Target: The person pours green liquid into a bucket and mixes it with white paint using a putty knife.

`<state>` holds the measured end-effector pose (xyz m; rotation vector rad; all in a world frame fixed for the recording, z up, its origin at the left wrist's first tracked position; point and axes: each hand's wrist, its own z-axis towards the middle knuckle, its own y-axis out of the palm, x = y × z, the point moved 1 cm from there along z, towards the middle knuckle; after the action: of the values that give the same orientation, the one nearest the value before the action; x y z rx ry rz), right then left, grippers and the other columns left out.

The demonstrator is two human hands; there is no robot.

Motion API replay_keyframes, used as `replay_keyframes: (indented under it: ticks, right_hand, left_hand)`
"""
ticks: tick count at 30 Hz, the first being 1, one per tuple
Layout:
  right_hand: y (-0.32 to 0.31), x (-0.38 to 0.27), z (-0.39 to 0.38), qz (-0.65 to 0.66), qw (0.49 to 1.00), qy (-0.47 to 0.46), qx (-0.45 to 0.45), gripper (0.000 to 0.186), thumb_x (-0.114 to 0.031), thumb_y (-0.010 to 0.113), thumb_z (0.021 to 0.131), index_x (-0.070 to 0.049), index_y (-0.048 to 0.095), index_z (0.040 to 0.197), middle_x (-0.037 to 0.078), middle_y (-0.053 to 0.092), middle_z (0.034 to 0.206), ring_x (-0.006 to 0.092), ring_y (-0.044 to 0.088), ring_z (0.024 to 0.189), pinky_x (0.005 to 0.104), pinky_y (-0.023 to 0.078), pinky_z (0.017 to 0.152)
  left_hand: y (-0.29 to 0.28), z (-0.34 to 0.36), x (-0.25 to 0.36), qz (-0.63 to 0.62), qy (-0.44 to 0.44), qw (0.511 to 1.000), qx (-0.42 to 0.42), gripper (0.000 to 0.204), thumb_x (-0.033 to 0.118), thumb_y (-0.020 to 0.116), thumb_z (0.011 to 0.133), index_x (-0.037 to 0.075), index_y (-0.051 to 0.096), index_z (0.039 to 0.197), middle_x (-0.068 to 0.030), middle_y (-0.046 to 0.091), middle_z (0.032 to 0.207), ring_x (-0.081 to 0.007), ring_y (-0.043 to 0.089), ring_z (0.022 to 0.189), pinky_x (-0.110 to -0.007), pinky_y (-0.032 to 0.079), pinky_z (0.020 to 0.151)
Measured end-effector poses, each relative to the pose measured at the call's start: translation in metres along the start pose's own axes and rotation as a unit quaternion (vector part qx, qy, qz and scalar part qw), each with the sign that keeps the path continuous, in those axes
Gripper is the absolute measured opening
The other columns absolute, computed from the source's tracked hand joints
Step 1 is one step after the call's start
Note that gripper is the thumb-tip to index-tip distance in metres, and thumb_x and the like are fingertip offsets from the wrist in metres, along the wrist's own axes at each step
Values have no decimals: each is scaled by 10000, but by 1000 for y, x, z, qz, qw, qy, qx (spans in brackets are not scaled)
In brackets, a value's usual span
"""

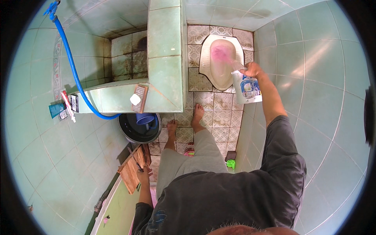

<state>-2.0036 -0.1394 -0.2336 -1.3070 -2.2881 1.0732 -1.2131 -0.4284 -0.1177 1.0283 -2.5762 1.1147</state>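
Note:
My right hand [252, 71] grips the top of a white refill pouch [248, 89] with a blue printed picture. The pouch is tilted, its top corner over the right rim of the cream squat toilet [217, 76]. A clear-pinkish stream runs from it into the bowl, where pink liquid [222, 53] is pooled. Down at the left, my left hand [145, 174] is closed around a thin, long tool [135, 159] with a dark handle; its exact kind is unclear. That hand is beside a wooden board [129, 172] on the green door.
A dark tub [135, 131] holds a blue dipper [146, 119]. On the tiled ledge lies a scrub brush [140, 101] with a white piece on it. A blue hose [70, 58] hangs from the tap at left. Toothpaste tubes [57, 109] stand at the ledge's left end. A bright green bag [231, 163] sits by the right wall.

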Motion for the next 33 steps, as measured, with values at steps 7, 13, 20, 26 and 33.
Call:
replay_keyframes:
  ticks: [7, 13, 20, 26, 33]
  right_hand:
    - [-56, -1, 0, 128, 991, 22, 21, 711, -579, 640, 760, 0, 729, 1164, 241, 691, 1207, 364, 659, 1135, 415, 493, 1011]
    - [-85, 14, -57, 429, 894, 121, 52, 644, -516, 661, 753, 24, 734, 1097, 203, 732, 1073, 272, 693, 995, 388, 527, 895]
    - [-12, -6, -191, 806, 563, 64, 172, 450, -430, 510, 914, -60, 652, 1128, 113, 686, 1022, 244, 652, 945, 407, 542, 851]
    - [100, -87, -343, 860, 349, 75, 365, 496, -404, 449, 961, -33, 588, 1259, 134, 661, 1206, 300, 613, 1152, 490, 506, 970]
    - [220, -170, -478, 700, 557, 169, 413, 385, -341, 639, 903, -39, 634, 1141, 84, 704, 1042, 216, 668, 869, 307, 544, 767]
  left_hand:
    - [-12, 4, -10, -15, 2, 1000, -5, 358, 255, 645, 986, -91, 551, 986, -192, 677, 864, -301, 740, 729, -377, 631, 525]
    - [-33, 42, -21, -14, -2, 998, -68, 337, 211, 650, 976, -93, 527, 1054, -202, 695, 839, -292, 734, 685, -383, 625, 516]
    - [-58, 103, -13, 292, 228, 927, -56, 490, 384, 712, 927, -89, 626, 1022, -176, 721, 834, -270, 740, 706, -381, 595, 570]
    - [-82, 175, -20, 277, 285, 898, -188, 543, 472, 700, 926, -69, 662, 958, -175, 739, 858, -250, 738, 687, -380, 584, 612]
    - [-86, 186, -16, 189, 150, 922, -302, 341, 248, 621, 1010, -59, 528, 1127, -176, 702, 855, -254, 734, 680, -365, 607, 512]
